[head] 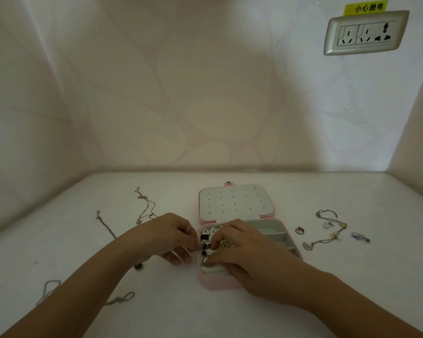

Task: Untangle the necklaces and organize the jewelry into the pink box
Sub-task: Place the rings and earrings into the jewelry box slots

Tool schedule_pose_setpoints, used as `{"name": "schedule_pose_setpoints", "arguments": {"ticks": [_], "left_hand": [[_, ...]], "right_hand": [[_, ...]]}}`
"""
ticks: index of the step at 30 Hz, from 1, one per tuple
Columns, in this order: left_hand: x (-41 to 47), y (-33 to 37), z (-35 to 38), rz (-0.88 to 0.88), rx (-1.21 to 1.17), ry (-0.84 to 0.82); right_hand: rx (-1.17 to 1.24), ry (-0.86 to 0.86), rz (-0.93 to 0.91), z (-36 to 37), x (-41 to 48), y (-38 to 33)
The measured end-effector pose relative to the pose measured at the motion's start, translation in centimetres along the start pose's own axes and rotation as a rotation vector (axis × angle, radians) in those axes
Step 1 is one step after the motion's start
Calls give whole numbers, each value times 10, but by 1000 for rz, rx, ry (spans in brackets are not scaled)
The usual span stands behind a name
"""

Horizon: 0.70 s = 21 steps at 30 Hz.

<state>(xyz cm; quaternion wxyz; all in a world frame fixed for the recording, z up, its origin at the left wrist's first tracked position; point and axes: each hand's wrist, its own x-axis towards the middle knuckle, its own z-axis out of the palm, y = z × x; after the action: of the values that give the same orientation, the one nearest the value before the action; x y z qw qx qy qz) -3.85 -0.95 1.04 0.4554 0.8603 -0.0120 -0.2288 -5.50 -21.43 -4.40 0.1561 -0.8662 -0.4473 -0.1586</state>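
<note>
The pink box (215, 282) lies open on the white table, its lid (235, 202) flat behind it with a dotted white pad. My left hand (166, 237) and my right hand (239, 250) meet over the box's left compartment, both pinching a small dark earring (205, 243). Several earrings and a ring sit in that compartment. Thin chain necklaces (145, 206) lie to the left. A chain with charms (330, 230) lies to the right.
Another chain (105, 225) and a looped chain (49, 290) lie at the left and near left. A small dark stud (138, 266) sits under my left wrist. A ring (299, 230) and a blue piece (360, 237) lie right. A wall socket (365, 32) is high right.
</note>
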Motion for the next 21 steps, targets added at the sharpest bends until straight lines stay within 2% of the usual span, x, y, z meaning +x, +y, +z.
{"name": "schedule_pose_setpoints", "arguments": {"ticks": [7,9,12,16,21], "left_hand": [[-2,2,0,31,7,-33],[-4,1,1,54,100,-36],[-5,1,2,129,306,49],[-8,5,6,230,465,153],[-10,13,15,301,681,203]], "right_hand": [[10,8,5,2,0,4],[16,8,11,3,0,4],[20,-4,17,1,0,3],[41,-45,45,-3,1,1],[52,-46,46,-3,2,1]]}}
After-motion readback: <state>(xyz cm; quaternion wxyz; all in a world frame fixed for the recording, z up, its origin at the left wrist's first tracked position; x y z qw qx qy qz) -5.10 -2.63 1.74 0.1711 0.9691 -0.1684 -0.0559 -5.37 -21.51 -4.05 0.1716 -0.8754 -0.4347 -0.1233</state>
